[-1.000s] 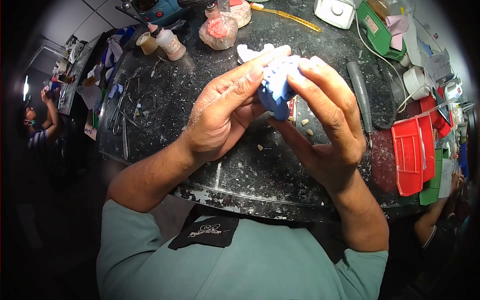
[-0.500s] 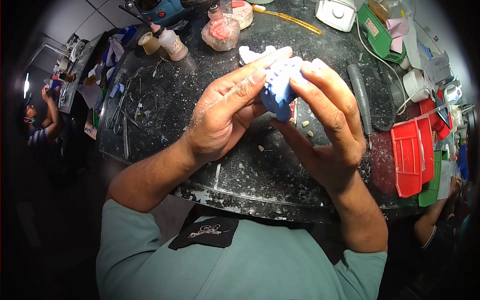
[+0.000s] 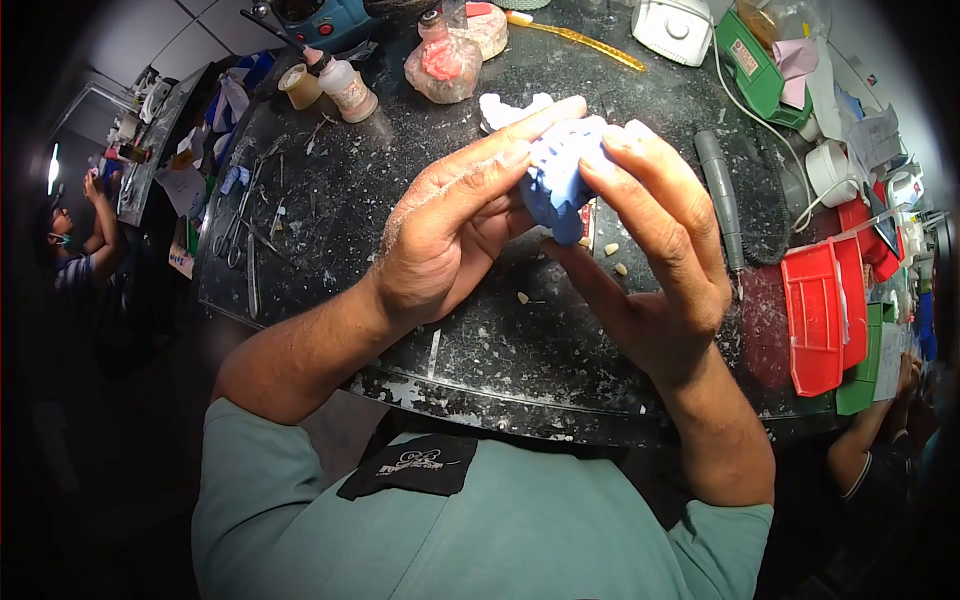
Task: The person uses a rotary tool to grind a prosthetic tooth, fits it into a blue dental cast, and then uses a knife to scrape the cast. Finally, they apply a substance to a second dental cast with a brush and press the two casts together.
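Both hands hold a blue dental cast [image 3: 556,185] above the bench, with tooth-like bumps along its upper side. My left hand [image 3: 445,215], dusted with white powder, pinches it from the left between thumb and fingers. From the right, the fingertips of my right hand [image 3: 665,230] press against it, while that thumb sits lower, near its bottom. Part of the cast is covered by my fingers. Beneath it on the bench lie several small cream-coloured teeth [image 3: 621,269]. A white plaster piece [image 3: 512,109] shows just behind my left fingertips.
A grey rotary handpiece [image 3: 718,190] lies to the right, before red bins [image 3: 812,320] and a green bin [image 3: 750,65]. Scissors [image 3: 237,240] and other metal tools are at left. A squeeze bottle [image 3: 345,88] and a flask [image 3: 442,70] stand behind. Other people are at both edges.
The blue cast has tilted very slightly in my fingers. My hands keep nearly the same place and grip.
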### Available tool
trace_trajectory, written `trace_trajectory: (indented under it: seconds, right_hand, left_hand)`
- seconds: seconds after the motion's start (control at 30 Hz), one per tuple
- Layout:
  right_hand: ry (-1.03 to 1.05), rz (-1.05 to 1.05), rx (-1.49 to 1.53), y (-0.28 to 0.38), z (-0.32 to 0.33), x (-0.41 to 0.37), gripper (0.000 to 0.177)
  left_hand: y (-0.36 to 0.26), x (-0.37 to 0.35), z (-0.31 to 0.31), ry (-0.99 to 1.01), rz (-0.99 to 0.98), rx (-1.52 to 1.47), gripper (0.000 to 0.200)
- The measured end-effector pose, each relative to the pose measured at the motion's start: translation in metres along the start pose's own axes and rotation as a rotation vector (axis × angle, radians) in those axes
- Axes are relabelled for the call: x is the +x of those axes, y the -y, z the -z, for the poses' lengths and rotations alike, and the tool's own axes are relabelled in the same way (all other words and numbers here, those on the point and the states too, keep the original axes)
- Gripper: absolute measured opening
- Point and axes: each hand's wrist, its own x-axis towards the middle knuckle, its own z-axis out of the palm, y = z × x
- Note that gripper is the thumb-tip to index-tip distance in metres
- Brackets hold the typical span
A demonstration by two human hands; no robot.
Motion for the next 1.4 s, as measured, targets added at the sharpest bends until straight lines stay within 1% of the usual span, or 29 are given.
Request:
trace_trajectory:
  seconds: [0.07, 0.17, 0.3, 0.37, 0.4, 0.47, 0.5, 0.57, 0.6, 0.63, 0.7, 0.73, 0.77, 0.83, 0.87, 0.9, 0.97, 1.0, 1.03, 1.1, 1.13, 1.23, 1.4]
  right_hand:
    - [-0.002, 0.001, 0.001, 0.000, 0.000, 0.000, 0.053]
    - [-0.003, 0.003, 0.000, 0.000, 0.000, 0.000, 0.053]
    - [0.000, 0.000, 0.000, 0.001, 0.000, 0.001, 0.053]
    - [-0.001, 0.000, -0.002, 0.001, -0.001, 0.000, 0.052]
    - [-0.004, -0.001, -0.004, 0.001, -0.001, 0.000, 0.052]
    - [0.010, -0.014, -0.017, 0.004, 0.002, 0.001, 0.052]
    - [0.023, -0.031, -0.031, 0.005, 0.003, 0.002, 0.051]
    - [0.001, -0.050, -0.007, 0.008, -0.001, 0.002, 0.049]
    - [-0.024, -0.080, 0.014, 0.009, -0.003, 0.001, 0.047]
    - [-0.005, -0.083, 0.011, 0.009, -0.002, 0.001, 0.048]
    - [0.009, -0.081, 0.007, 0.009, -0.002, 0.001, 0.050]
    - [0.020, -0.075, -0.003, 0.007, -0.001, 0.002, 0.054]
    - [0.028, -0.068, -0.005, 0.005, 0.000, 0.001, 0.054]
    - [0.021, -0.136, 0.077, 0.003, 0.003, 0.000, 0.056]
    - [0.009, -0.119, 0.079, 0.000, 0.004, 0.002, 0.056]
    - [0.015, -0.122, 0.076, -0.003, 0.003, 0.002, 0.056]
    - [-0.025, -0.154, 0.162, -0.008, 0.003, -0.001, 0.053]
    - [-0.023, -0.180, 0.153, -0.006, 0.004, 0.001, 0.048]
    - [-0.018, -0.184, 0.154, -0.007, 0.005, 0.001, 0.048]
    - [0.019, -0.151, 0.114, -0.008, 0.007, 0.000, 0.043]
    - [0.036, -0.150, 0.082, -0.007, 0.009, 0.001, 0.038]
    - [0.044, -0.145, 0.075, -0.004, 0.011, 0.003, 0.036]
    - [-0.004, -0.072, 0.151, -0.011, 0.014, 0.006, 0.030]
  left_hand:
    - [0.003, 0.002, 0.005, 0.048, -0.034, -0.090, 0.054]
    - [-0.001, 0.000, -0.002, 0.000, -0.005, -0.019, 0.054]
    - [0.001, 0.001, 0.001, 0.002, 0.005, -0.027, 0.055]
    - [0.007, 0.002, 0.005, -0.003, -0.011, -0.143, 0.057]
    - [0.006, 0.002, 0.005, -0.003, -0.015, -0.144, 0.057]
    - [0.002, -0.001, 0.003, 0.103, -0.054, 0.057, 0.062]
    - [0.002, -0.001, 0.001, 0.100, -0.063, 0.056, 0.062]
    - [0.004, -0.001, -0.004, 0.037, -0.069, 0.181, 0.072]
    - [0.004, 0.000, -0.002, -0.018, -0.037, 0.119, 0.078]
    - [0.005, 0.001, 0.003, -0.012, -0.083, 0.245, 0.072]
    - [-0.001, 0.001, 0.002, 0.009, -0.024, 0.188, 0.071]
    - [-0.002, 0.001, 0.003, -0.002, -0.036, 0.244, 0.067]
    - [-0.005, 0.002, 0.004, -0.003, -0.044, 0.237, 0.067]
    - [-0.012, 0.004, 0.008, -0.038, -0.131, 0.428, 0.066]
    - [-0.010, 0.007, 0.016, 0.007, -0.244, 0.548, 0.066]
    - [-0.015, 0.009, 0.021, 0.007, -0.243, 0.540, 0.066]
    - [-0.026, 0.011, 0.025, 0.132, -0.437, 1.075, 0.066]
    - [-0.026, 0.011, 0.023, 0.122, -0.463, 1.077, 0.065]
    - [-0.027, 0.011, 0.022, 0.120, -0.459, 1.072, 0.065]
    - [-0.030, 0.011, 0.022, 0.177, -0.452, 1.144, 0.064]
    - [-0.029, 0.012, 0.023, 0.173, -0.450, 1.142, 0.064]
    - [-0.029, 0.012, 0.026, 0.210, -0.465, 1.089, 0.064]
    - [-0.025, 0.009, 0.024, 0.229, -0.384, 1.026, 0.061]
